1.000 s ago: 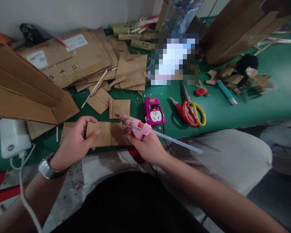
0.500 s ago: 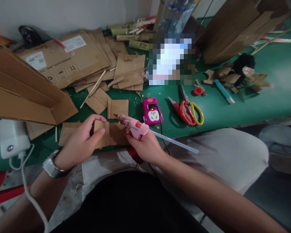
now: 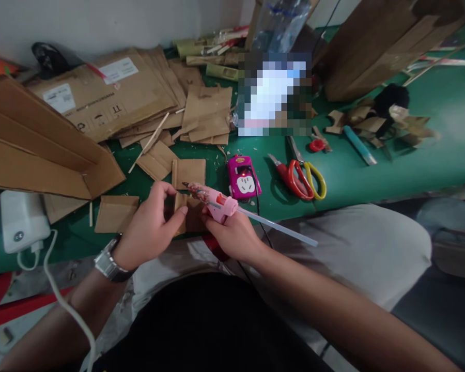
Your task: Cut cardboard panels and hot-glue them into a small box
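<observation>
My right hand (image 3: 234,235) is closed around a pink hot glue gun (image 3: 216,200) whose nozzle points left and whose clear glue stick (image 3: 282,231) juts out to the right. My left hand (image 3: 151,227), a watch on its wrist, pinches a small cardboard piece (image 3: 186,212) just below the gun's nozzle. Another small cardboard rectangle (image 3: 116,213) lies flat on the green table (image 3: 356,175) left of my left hand. A further square piece (image 3: 189,172) lies just beyond the nozzle.
A magenta power socket (image 3: 243,178) with a lit red lamp sits behind the gun. Red and yellow scissors (image 3: 304,178) lie to its right, then a teal knife (image 3: 358,145). Cardboard sheets (image 3: 101,98) pile up at the back left. A white charger (image 3: 21,219) sits left.
My left hand slid right along the table edge, off the left cardboard rectangle, and now pinches the piece under the glue gun's nozzle. The right hand and gun barely moved.
</observation>
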The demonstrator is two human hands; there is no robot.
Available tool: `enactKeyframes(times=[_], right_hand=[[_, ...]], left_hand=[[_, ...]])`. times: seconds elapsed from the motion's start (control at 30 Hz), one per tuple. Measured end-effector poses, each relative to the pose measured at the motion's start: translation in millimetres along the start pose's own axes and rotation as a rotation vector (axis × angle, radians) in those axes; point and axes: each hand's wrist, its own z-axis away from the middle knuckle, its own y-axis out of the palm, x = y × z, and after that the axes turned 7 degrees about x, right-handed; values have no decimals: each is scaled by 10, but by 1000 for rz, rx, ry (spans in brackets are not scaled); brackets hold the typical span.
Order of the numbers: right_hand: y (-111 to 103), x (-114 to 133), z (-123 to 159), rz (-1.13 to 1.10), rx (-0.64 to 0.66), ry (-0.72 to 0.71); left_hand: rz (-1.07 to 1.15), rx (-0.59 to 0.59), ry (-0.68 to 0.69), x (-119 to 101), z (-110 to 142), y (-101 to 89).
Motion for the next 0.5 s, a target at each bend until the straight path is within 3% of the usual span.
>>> enactKeyframes(times=[0.1, 0.23, 0.33, 0.5], right_hand=[[3, -22, 2, 5, 12, 1], [-8, -9, -8, -32, 47, -19], [-19, 19, -17, -55, 65, -76], [-17, 43, 2, -2, 40, 11]], left_hand=[[-43, -24, -34, -74, -21, -2], [49, -48, -24, -62, 42, -154], [72, 70, 84, 46, 124, -262], [-51, 174, 191, 240, 168, -252]])
